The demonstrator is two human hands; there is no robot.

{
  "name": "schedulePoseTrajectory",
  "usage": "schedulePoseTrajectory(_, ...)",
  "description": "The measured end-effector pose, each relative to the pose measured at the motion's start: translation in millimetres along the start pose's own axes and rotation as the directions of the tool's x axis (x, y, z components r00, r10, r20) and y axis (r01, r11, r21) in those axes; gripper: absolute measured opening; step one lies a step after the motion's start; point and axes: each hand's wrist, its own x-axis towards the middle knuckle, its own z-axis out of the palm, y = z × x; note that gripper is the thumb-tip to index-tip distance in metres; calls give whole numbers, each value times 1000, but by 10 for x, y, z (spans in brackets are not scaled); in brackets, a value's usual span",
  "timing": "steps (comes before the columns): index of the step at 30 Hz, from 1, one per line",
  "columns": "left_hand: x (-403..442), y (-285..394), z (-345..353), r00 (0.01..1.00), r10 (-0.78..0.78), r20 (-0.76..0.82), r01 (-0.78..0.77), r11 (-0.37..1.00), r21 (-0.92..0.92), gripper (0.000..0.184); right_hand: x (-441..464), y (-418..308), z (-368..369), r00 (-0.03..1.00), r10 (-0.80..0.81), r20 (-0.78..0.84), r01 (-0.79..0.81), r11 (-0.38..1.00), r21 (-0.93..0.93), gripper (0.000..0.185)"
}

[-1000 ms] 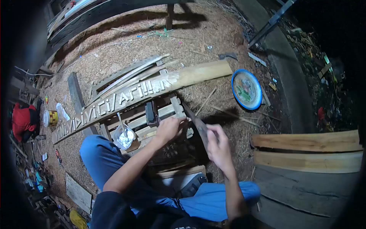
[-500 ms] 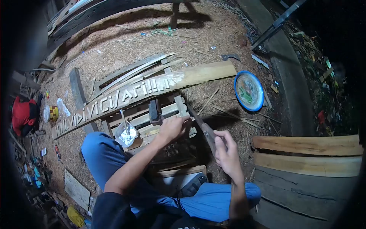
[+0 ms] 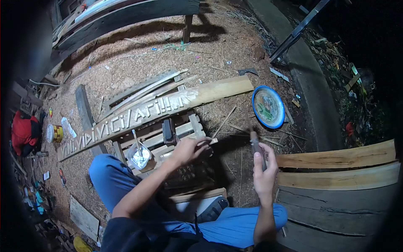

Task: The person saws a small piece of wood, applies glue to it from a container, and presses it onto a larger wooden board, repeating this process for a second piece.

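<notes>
Pointing tool (image 3: 255,145) forward — right hand (image 3: 265,172); left hand (image 3: 187,151) curled.

- Cool white light falls brightest across the middle, over the ground (image 3: 138,59) and the lettered board (image 3: 147,111); its source is out of view.
- Shadows stretch rightward from the bench (image 3: 126,19) and the slatted pallet (image 3: 184,130), suggesting light from the left.
- Pale highlights show on the lettered board and on the blue rim of the enamel basin (image 3: 268,107).
- The upper right falls to near black; the corners darken heavily, with a smoky blur at the left edge.
- Wide-angle distortion bows the bench and the planks (image 3: 336,178).
- The handled tool (image 3: 257,150) in the right hand (image 3: 265,172) blurs at its far end.
- Small debris at the left looks soft.
</notes>
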Motion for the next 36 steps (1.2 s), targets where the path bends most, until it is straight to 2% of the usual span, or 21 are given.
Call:
schedulePoseTrajectory(1,-18,110,-82,999,41,-2,-41,996,-73,32,11,-69,30,1000,-5,-10,5,1000,8,33)
schedulePoseTrajectory(3,-50,280,-244,997,37,-63,-42,995,-87,32,53,-256,65,993,-61,-101,54,996,-68,42)
schedulePoseTrajectory(4,-62,421,-385,993,27,-112,-44,988,-149,32,114,-233,131,965,-214,-155,183,964,-192,45)
schedulePoseTrajectory(5,-84,543,-533,987,14,-161,-48,976,-212,32,141,-269,195,961,-224,-159,191,961,-198,45)
schedulePoseTrajectory(9,-136,737,-914,971,-14,-239,-52,962,-268,34,177,-487,498,974,-218,-55,204,959,-195,48)
schedulePoseTrajectory(11,-183,790,-1047,935,-32,-352,-96,936,-340,33,249,-388,726,940,-340,-34,325,921,-213,48)
schedulePoseTrajectory(12,-201,808,-1099,910,-13,-414,-152,919,-364,34,276,-319,845,941,-339,3,329,910,-252,48)
schedulePoseTrajectory(13,-228,811,-1149,906,-20,-422,-155,914,-376,35,290,-295,962,937,-344,54,340,868,-362,49)
schedulePoseTrajectory(15,-286,827,-1287,926,-69,-371,-145,843,-518,35,322,-154,1241,876,-477,74,460,777,-430,50)
schedulePoseTrajectory(17,-326,750,-1366,941,-141,-306,-71,804,-590,34,304,-91,1474,887,-446,121,447,763,-467,52)
schedulePoseTrajectory(19,-355,789,-1484,914,-172,-368,-117,756,-644,32,300,37,1762,824,-539,175,557,713,-427,53)
schedulePoseTrajectory(21,-414,863,-1627,929,-240,-282,-46,680,-732,32,214,131,1921,823,-444,355,568,658,-494,58)
schedulePoseTrajectory(23,-404,824,-1566,928,-214,-305,-103,639,-762,31,192,193,1995,737,-578,352,676,626,-388,61)
schedulePoseTrajectory(24,-408,800,-1551,925,-185,-332,-160,602,-782,32,181,245,2044,769,-553,321,634,723,-273,64)
schedulePoseTrajectory(28,-466,769,-1578,927,-297,-230,-40,533,-845,33,104,362,2038,734,-570,369,678,644,-355,67)
schedulePoseTrajectory(31,-493,812,-1632,935,-301,-187,-10,506,-863,30,168,263,2007,748,-554,365,660,677,-325,65)
schedulePoseTrajectory(32,-498,835,-1649,937,-297,-183,-10,503,-864,30,136,212,1934,804,-461,376,589,705,-395,55)
schedulePoseTrajectory(33,-495,868,-1661,936,-286,-203,-35,501,-865,28,134,75,1863,806,-459,374,586,703,-403,55)
schedulePoseTrajectory(35,-481,907,-1639,940,-265,-213,-59,491,-869,27,132,-189,1704,891,-355,282,453,732,-509,42)
schedulePoseTrajectory(36,-461,917,-1614,929,-255,-268,-111,498,-860,26,168,-457,1607,933,-281,225,355,820,-448,34)
